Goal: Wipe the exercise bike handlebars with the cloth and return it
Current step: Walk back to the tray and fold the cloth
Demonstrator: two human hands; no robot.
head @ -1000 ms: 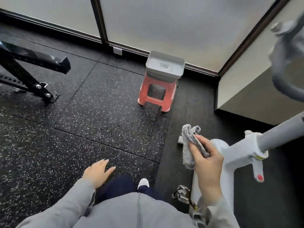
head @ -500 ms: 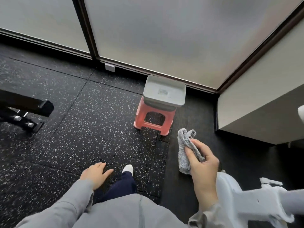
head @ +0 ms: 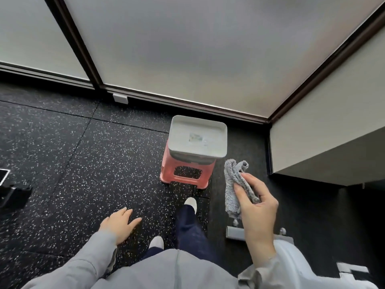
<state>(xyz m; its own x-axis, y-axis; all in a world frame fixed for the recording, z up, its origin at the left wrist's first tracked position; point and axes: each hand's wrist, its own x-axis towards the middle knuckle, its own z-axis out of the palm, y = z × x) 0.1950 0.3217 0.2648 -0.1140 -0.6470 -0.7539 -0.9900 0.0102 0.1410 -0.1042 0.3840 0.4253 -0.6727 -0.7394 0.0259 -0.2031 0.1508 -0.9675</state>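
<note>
My right hand point(head: 255, 207) grips a crumpled grey cloth point(head: 234, 184) in the air, just right of and below a white tray point(head: 224, 140). The tray rests on a red plastic stool point(head: 166, 176) near the window. My left hand point(head: 118, 225) hangs open beside my left leg, holding nothing. Only a white part of the exercise bike frame point(head: 291, 265) shows at the lower right; its handlebars are out of view.
Black speckled rubber flooring point(head: 93, 163) covers the room. Frosted windows with dark frames point(head: 87, 57) run along the far side. A wall ledge point(head: 325, 155) juts out on the right. A black equipment foot point(head: 12, 195) sits at the left edge. My feet point toward the stool.
The view has swung away from the bike toward the stool, which is now closer. The handlebars and most of the frame have left the view. My right hand still holds the cloth.
</note>
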